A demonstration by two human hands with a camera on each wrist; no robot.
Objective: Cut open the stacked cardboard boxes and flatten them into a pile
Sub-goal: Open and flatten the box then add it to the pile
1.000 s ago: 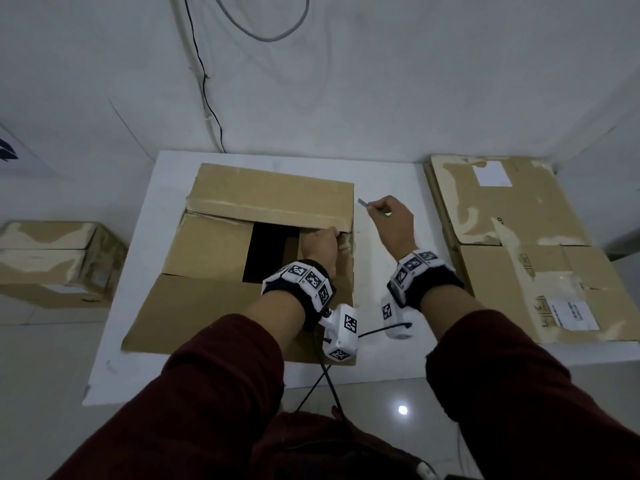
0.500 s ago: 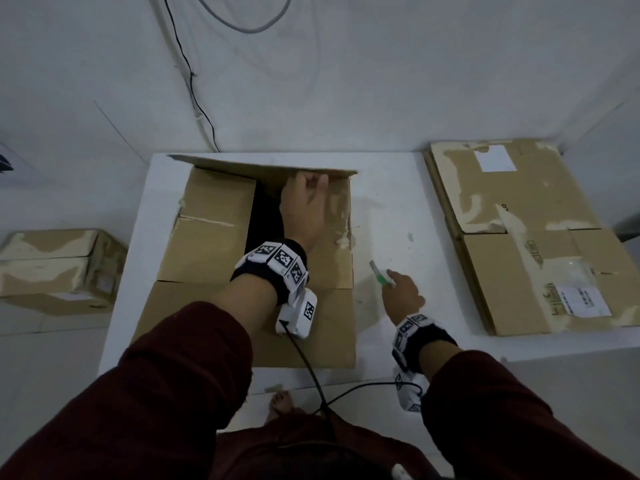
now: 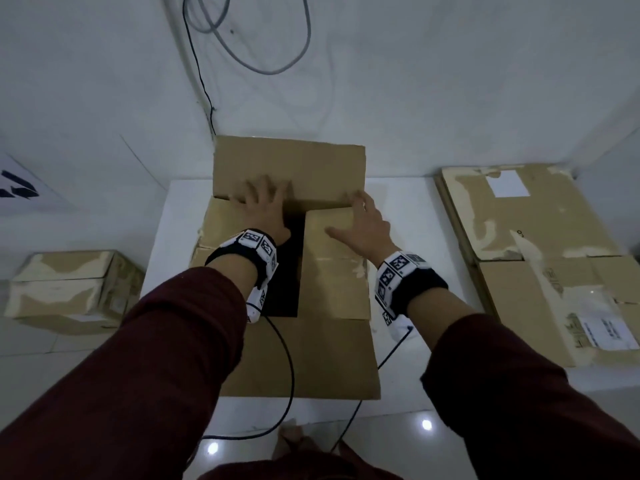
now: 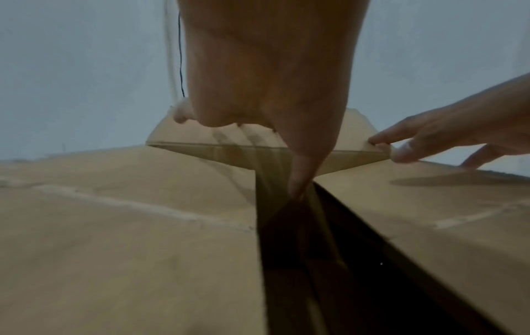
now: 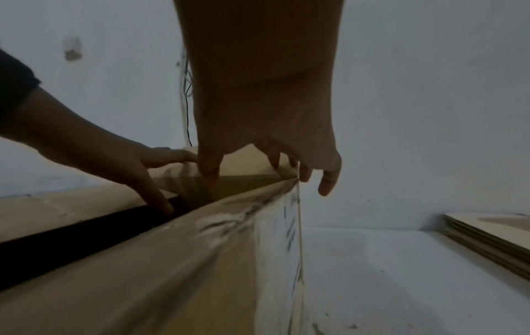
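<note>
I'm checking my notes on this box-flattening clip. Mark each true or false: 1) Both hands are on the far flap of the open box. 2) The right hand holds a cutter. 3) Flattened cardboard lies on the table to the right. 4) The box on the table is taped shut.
1) True: the left hand and right hand touch the far flap.
2) False: it holds no tool.
3) True: flattened cardboard lies there.
4) False: the open box shows a dark gap.
</note>
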